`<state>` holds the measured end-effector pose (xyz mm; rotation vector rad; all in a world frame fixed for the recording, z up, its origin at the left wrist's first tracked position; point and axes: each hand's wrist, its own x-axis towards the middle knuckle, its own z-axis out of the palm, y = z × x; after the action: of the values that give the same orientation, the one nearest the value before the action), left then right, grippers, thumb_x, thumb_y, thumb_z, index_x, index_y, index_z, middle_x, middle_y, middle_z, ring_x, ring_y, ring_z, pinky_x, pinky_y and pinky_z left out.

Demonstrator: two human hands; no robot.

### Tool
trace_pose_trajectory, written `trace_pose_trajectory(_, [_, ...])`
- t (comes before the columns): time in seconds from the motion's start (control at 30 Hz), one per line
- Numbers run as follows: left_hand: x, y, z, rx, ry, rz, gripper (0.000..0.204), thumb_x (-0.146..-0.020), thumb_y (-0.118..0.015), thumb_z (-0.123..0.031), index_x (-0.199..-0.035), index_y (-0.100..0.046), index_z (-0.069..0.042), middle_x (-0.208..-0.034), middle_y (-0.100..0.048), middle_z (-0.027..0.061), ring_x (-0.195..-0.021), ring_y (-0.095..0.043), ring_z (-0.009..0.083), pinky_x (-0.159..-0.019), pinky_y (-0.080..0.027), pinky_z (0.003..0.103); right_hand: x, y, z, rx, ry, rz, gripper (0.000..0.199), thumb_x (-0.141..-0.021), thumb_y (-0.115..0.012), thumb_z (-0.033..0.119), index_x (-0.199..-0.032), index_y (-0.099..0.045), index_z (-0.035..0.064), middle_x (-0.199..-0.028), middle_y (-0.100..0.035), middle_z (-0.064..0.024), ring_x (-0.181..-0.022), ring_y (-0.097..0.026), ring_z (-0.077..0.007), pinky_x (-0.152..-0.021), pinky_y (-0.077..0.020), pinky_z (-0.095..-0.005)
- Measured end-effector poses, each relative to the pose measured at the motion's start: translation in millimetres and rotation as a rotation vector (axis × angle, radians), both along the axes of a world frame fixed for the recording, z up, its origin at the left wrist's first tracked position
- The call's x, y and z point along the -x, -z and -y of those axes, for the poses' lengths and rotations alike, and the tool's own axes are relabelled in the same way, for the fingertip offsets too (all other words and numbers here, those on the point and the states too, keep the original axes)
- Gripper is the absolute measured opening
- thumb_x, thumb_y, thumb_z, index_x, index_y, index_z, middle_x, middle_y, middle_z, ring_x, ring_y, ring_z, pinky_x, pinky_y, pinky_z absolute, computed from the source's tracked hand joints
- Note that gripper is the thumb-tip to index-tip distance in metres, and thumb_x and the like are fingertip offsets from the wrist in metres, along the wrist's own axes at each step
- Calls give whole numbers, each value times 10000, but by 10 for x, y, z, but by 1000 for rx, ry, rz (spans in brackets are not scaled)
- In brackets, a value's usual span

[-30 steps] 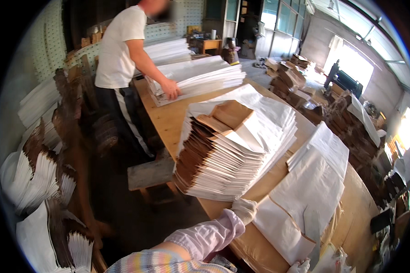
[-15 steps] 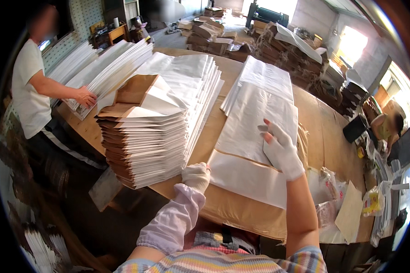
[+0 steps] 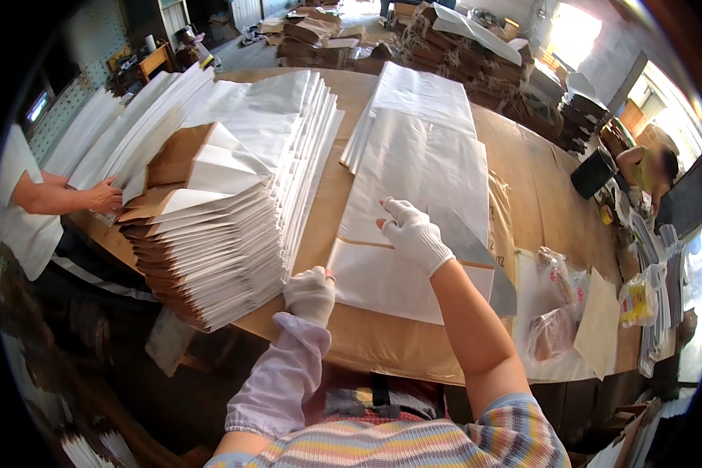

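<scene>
Flat on the table lies a white paper bag [image 3: 390, 281] with a brown band across it, on top of a pile of white bags [image 3: 421, 93]. My gloved left hand [image 3: 310, 296] is closed at the bag's near left edge; its fingertips are partly hidden. Over the middle of the bag, my gloved right hand [image 3: 415, 235] has its fingers apart, thumb and fingertips bare. Beside and partly beneath that hand is a grey flat plate [image 3: 464, 234], with a strip of white paper crossing it. A tall stack of folded bags [image 3: 210, 242] with brown inner faces stands left of my left hand.
A person's hand [image 3: 105, 196] touches more white stacks [image 3: 125, 132] at the left. Clear plastic packets [image 3: 551, 331] and a beige sheet [image 3: 598, 324] lie on the right of the table. Another person [image 3: 651, 171] is beyond a dark bucket [image 3: 593, 173]. Brown bundles [image 3: 460, 66] stand behind.
My right hand has moved left and down over the bag, showing more of the grey plate. My left hand stays closed at the bag's edge. The whole view has shifted.
</scene>
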<state>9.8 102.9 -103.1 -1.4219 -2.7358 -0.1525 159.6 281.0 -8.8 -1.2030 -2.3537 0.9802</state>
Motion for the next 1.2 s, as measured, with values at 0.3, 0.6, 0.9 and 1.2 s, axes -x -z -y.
trace_pose_trajectory(0.3, [-26,-49,40,-41,-9,28,305,-997,-614,-397,-890,-713,-128,-849,-757,93,-831,-743,283,-762,-571,421,-143,421,-451,67,228,518,441,-929,-621,377,-1303,-668,149,-1297,-699,-96,-1214,-656,-310,-1004,-542,-431])
trace_pose_trajectory(0.6, [5,25,36,-169,25,43,310,-990,-627,-351,-813,-695,-106,-781,-731,124,-773,-727,313,-712,-563,443,143,125,-503,82,269,697,485,-858,-694,435,-1230,-732,125,-1271,-719,-131,-1194,-679,-320,-982,-567,-435])
trace_pose_trajectory(0.9, [3,69,96,-304,61,64,288,-981,-622,-332,-791,-672,-121,-733,-715,118,-707,-713,304,-695,-541,467,102,433,-620,-88,200,531,485,-769,-709,415,-1038,-768,15,-1026,-744,-256,-1021,-721,-385,-884,-551,-476])
trace_pose_trajectory(1.2, [-6,-58,56,-111,6,185,357,-1017,-571,-428,-901,-715,-123,-809,-744,96,-794,-737,285,-725,-558,447,164,356,-641,-76,241,688,512,-810,-706,437,-1097,-754,15,-1116,-739,-248,-1080,-712,-387,-932,-556,-451])
